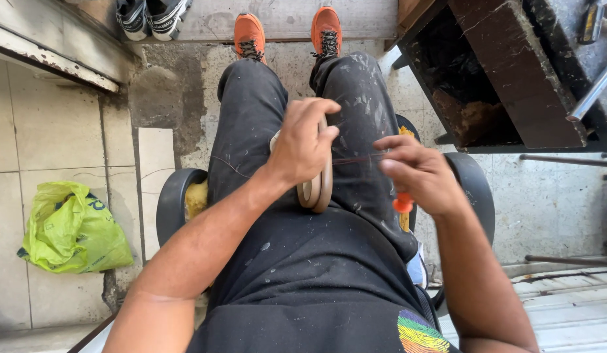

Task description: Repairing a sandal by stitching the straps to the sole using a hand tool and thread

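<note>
I sit on a dark chair (176,202) whose arms show on both sides of my legs, yellow foam bare at the left one. It stands on a pale tiled floor (35,137) — stained and patched with grey cement near my orange shoes (250,34). A crumpled yellow-green plastic bag (71,229) lies on the tiles to my left — well apart from the chair.

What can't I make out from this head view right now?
- Tan ring-shaped spool: its upper part is covered by the left hand.
- Orange-handled tool: only its end shows below the right hand; the tip is hidden.
- Thin dark thread: too fine to trace.
</note>
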